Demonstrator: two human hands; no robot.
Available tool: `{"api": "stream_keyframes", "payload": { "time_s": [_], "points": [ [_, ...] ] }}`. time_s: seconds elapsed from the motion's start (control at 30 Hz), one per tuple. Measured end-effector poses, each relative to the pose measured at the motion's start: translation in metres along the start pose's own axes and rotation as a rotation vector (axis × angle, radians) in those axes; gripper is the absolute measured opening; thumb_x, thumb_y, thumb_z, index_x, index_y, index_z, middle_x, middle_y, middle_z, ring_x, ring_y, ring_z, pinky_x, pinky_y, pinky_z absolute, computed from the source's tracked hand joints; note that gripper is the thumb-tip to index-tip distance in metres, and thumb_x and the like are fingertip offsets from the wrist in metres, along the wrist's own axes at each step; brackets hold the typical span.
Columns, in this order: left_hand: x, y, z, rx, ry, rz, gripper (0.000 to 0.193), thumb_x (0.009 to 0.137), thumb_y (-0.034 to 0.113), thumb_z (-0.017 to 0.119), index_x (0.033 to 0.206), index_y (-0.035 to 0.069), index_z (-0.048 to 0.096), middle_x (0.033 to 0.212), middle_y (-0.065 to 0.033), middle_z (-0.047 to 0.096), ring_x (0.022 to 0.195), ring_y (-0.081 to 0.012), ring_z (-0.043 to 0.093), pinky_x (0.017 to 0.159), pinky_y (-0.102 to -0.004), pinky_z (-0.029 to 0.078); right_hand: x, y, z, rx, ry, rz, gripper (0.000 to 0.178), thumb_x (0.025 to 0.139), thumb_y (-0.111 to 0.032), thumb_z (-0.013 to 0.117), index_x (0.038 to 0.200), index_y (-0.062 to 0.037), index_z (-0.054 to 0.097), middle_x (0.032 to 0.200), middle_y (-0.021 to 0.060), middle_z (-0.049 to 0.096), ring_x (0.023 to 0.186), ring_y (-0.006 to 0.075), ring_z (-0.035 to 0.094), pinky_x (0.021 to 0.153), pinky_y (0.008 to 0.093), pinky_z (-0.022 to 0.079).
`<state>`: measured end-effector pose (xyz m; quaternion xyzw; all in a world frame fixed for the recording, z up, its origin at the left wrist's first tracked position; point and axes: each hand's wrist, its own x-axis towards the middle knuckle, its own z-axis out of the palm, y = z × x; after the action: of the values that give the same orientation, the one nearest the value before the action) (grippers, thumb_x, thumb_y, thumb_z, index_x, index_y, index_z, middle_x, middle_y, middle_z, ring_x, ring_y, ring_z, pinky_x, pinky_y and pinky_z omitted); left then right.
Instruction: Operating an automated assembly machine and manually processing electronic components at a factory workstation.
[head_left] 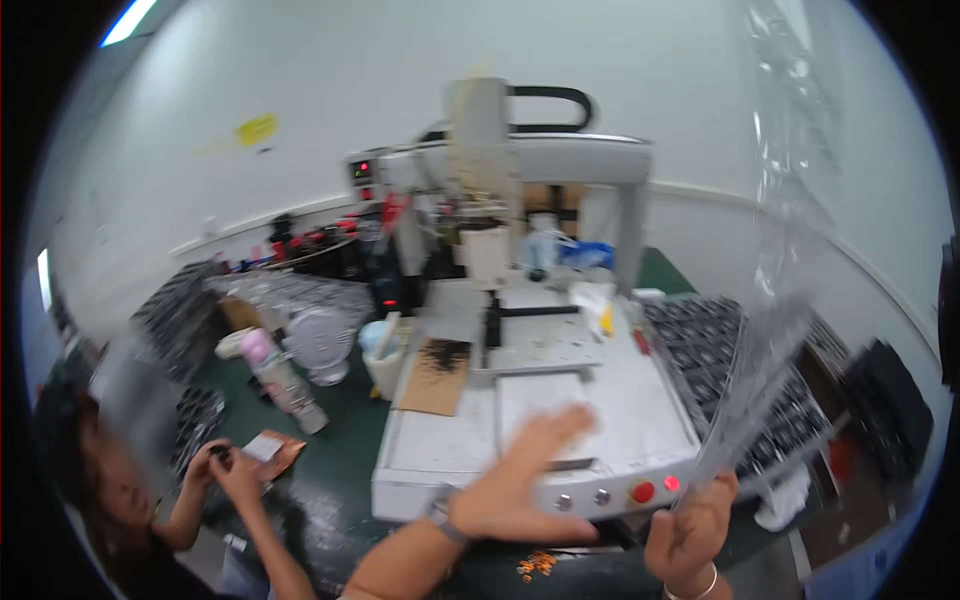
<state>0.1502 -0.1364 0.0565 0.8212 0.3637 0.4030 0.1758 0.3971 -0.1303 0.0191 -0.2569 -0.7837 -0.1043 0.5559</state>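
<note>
Clear plastic sheet [762,350], running from upper right to lower right of the frame; gripped near its bottom by the right hand [695,535], perhaps upright to keep its length off things beneath. Across the lower half, a dark green tabletop [340,470]. On it, at centre, a white machine [640,420]. At right, a tray of rounded dark shapes [690,340], in rows apparently for separation. At lower centre, left hand [525,485], fingers spread, nothing visibly held. Nearby, a red button [642,491], front-mounted presumably for reach. Below, loose orange pieces [537,566].
</note>
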Motion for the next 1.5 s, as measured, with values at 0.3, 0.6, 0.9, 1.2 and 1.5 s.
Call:
{"api": "stream_keyframes", "payload": {
  "time_s": [0.3, 0.6, 0.9, 1.2, 1.5],
  "points": [
    [-0.039, 0.047, -0.016, -0.749, 0.679, -0.167, 0.018, 0.095, 0.006, 0.043, 0.111, 0.006, 0.035, 0.103, -0.0182, 0.061, 0.101, -0.0273, 0.061, 0.082, -0.0396, 0.054, -0.019, -0.059, 0.024, 0.246, -0.26, -0.406, 0.024, 0.081, -0.025, 0.064, 0.103, -0.019, 0.061, 0.113, 0.0083, 0.055, 0.111, 0.0286, 0.043, 0.101, 0.0497, 0.025],
    [-0.08, 0.023, -0.16, -0.301, 1.313, 0.07, 0.011, 0.097, 0.009, 0.037, 0.108, 0.008, 0.036, 0.098, -0.0122, 0.057, 0.088, -0.0234, 0.065, 0.071, -0.0355, 0.056, -0.052, -0.028, 0.015, 0.44, -0.455, -0.089, 0.014, 0.072, -0.006, 0.064, 0.085, -0.0045, 0.059, 0.091, 0.0108, 0.059, 0.093, 0.032, 0.053, 0.092, 0.0478, 0.035],
    [-0.075, -0.048, -0.238, 0.234, 1.596, 0.069, 0.015, 0.095, 0.01, 0.042, 0.105, 0.001, 0.035, 0.092, -0.0092, 0.051, 0.078, -0.016, 0.064, 0.056, -0.0262, 0.053, -0.081, -0.011, 0.019, 0.486, -0.475, -0.078, 0.013, 0.068, -0.005, 0.065, 0.079, -0.0046, 0.058, 0.082, 0.0107, 0.057, 0.084, 0.0295, 0.056, 0.092, 0.0466, 0.037],
    [-0.067, -0.225, -0.286, 0.316, 1.644, -0.386, 0.034, 0.091, 0.022, 0.051, 0.104, -0.006, 0.038, 0.094, -0.0285, 0.055, 0.089, -0.0435, 0.056, 0.081, -0.0455, 0.043, -0.094, 0.023, 0.01, 0.396, -0.385, -0.136, 0.014, 0.066, -0.008, 0.064, 0.076, -0.0058, 0.055, 0.079, 0.0081, 0.055, 0.076, 0.0267, 0.055, 0.078, 0.0449, 0.042],
    [-0.061, -0.276, -0.284, 0.386, 1.457, -0.818, 0.099, 0.079, 0.033, 0.067, 0.133, -0.021, 0.005, 0.129, -0.0378, 0.04, 0.116, -0.0423, 0.049, 0.101, -0.037, 0.038, -0.089, 0.024, 0.009, 0.376, -0.419, -0.111, 0.015, 0.068, -0.003, 0.068, 0.078, -0.0032, 0.058, 0.079, 0.0109, 0.058, 0.075, 0.0295, 0.057, 0.078, 0.0434, 0.045]
  ]
}}
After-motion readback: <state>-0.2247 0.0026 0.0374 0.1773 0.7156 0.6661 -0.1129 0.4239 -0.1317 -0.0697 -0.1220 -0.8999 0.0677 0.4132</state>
